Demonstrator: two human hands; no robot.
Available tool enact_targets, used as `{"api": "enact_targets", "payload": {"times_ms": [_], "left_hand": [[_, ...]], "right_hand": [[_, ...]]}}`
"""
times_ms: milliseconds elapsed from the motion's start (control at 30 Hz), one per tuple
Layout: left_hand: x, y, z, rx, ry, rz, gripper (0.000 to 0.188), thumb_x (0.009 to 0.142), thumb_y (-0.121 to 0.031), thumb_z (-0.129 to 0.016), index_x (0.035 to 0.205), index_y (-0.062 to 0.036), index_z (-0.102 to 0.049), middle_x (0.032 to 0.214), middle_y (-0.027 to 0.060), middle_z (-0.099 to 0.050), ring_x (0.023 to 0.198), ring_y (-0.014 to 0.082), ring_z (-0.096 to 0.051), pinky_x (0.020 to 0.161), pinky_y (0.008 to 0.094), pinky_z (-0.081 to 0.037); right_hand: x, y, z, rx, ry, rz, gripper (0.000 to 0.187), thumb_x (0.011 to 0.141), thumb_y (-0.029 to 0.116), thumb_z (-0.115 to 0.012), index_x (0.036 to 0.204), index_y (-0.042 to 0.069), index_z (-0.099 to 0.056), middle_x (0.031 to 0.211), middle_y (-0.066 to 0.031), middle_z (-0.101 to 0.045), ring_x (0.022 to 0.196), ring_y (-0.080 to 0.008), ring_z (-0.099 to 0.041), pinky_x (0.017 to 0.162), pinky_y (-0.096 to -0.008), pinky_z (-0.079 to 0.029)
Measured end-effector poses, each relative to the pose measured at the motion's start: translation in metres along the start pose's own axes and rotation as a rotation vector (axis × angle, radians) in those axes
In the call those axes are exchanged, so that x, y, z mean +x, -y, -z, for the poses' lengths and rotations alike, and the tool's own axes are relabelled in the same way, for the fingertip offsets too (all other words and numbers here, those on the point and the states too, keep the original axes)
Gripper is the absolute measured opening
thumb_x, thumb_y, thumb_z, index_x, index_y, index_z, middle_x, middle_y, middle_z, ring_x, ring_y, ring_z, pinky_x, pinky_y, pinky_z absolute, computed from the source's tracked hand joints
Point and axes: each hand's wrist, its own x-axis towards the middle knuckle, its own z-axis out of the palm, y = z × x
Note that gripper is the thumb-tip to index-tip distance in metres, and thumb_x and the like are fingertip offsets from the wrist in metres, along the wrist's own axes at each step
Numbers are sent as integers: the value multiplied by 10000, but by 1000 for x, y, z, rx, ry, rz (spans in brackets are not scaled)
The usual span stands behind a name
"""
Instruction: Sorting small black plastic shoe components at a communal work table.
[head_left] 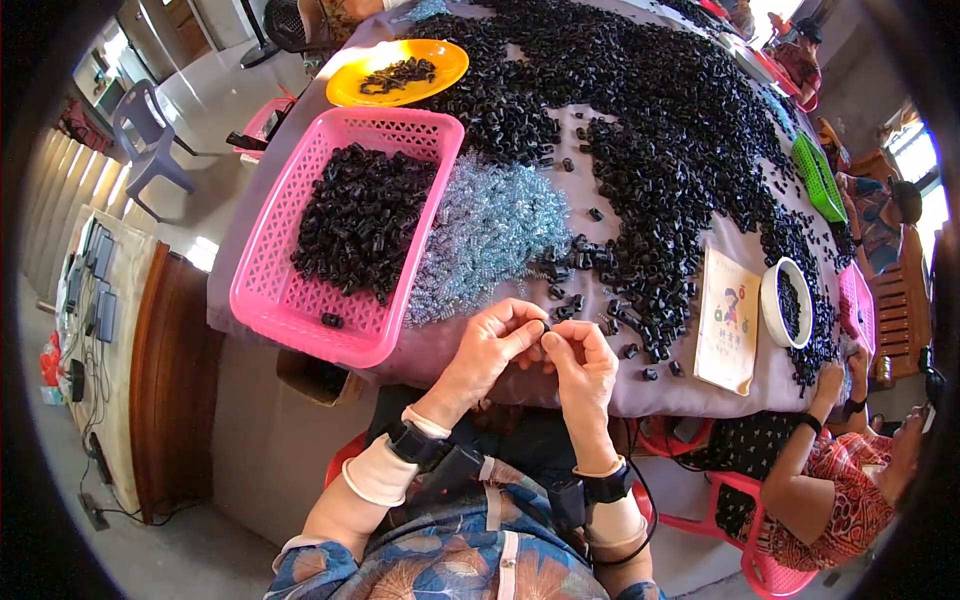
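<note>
Above the table's near edge, my left hand (490, 346) and my right hand (584, 368) meet fingertip to fingertip. Both are closed in a pinch around a small black plastic part (545, 326), mostly covered by the fingers. Just beyond them lies a heap of small, shiny, pale-blue coils (490, 225) that look like springs. To its left stands a pink plastic basket (270, 315) partly filled with black parts (360, 220). Loose black parts (640, 250) are spread thickly over the cloth ahead and to the right.
A yellow plate (345, 88) with dark pieces stands behind the basket. On the right are a booklet (725, 345), a white bowl (768, 310) of black parts and a green basket (815, 180). A co-worker (840, 490) sits at the right; others are farther along the table.
</note>
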Motion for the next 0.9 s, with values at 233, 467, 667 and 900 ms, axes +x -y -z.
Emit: {"api": "enact_targets", "payload": {"times_ms": [233, 467, 667, 900], "left_hand": [[-1, -2, 13, -199, 139, 67, 169, 907, -109, -593, 1072, -74, -576, 835, 0, -610, 686, 67, -573, 582, 197, -459], [0, 2, 14, -217, 108, 91, 178, 898, -106, -603, 1070, -72, -572, 874, 5, -620, 723, 71, -586, 590, 203, -470], [2, 3, 21, -308, 156, 123, 150, 902, -118, -602, 1042, -74, -573, 877, 10, -626, 752, 77, -601, 630, 217, -503], [0, -2, 12, -272, 76, 144, 136, 908, -108, -598, 1016, -59, -533, 844, 6, -594, 702, 64, -574, 579, 206, -476]], "right_hand": [[-4, 0, -7, 86, 71, -4, 108, 831, -18, -644, 877, 15, -552, 865, -14, -553, 666, -56, -572, 477, -183, -434], [-3, 7, -9, -35, 95, 36, 162, 824, 2, -660, 941, 15, -549, 844, -17, -569, 657, -50, -566, 504, -185, -420], [3, 5, -7, -19, 160, -82, 247, 823, 41, -671, 1024, 28, -527, 761, -15, -608, 663, -53, -567, 529, -176, -412], [2, 2, -5, 30, 189, -73, 255, 829, 51, -664, 1050, 35, -537, 817, -6, -596, 680, -46, -568, 501, -167, -422]]}}
